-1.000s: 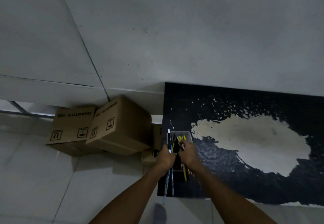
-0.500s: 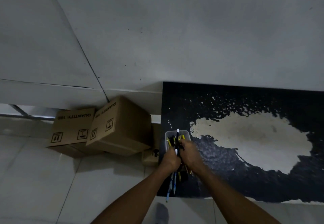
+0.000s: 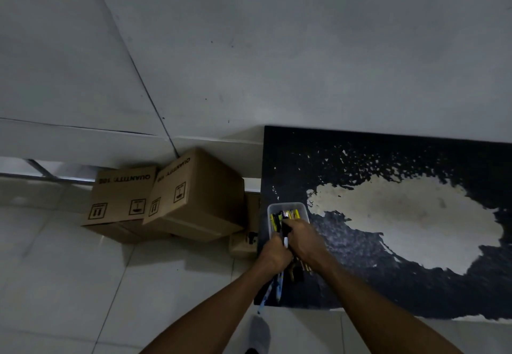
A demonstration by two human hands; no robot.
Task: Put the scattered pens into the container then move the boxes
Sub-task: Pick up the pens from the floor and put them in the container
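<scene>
Pens (image 3: pixel 291 214), yellow and black, already lie in the container. Reading from my left, the two big cardboard boxes (image 3: pixel 122 195) sit on the floor tiles (image 3: pixel 69 270), untouched, one leaning on the other. A small box (image 3: pixel 243 245) is tucked just beside the edge of the dark surface (image 3: pixel 360 159).

Next comes my left hand (image 3: pixel 273 254), fist closed round a bundle of pens (image 3: pixel 273 287). Their blue and dark ends stick out below my knuckles, pointing back toward me and past the near edge of the surface. Their long axis runs almost straight away from me, in line with the container (image 3: pixel 303 209), which stands directly beyond my fingers at the left edge of the dark surface. It is a clear, narrow tub, its length running the same way.

My right hand (image 3: pixel 304 240) touches my left, fingers curled down at the container's near end. I judge it is pinching a white-ended pen (image 3: pixel 286 240) that stands between the two hands, though the dim light makes that hard to be sure of. The right hand is the nearer to the tub's mouth.

So the move I expect turns on sliding the pens forward, lengthwise, into the tub. Far right is only a pale worn patch (image 3: pixel 401 215).
</scene>
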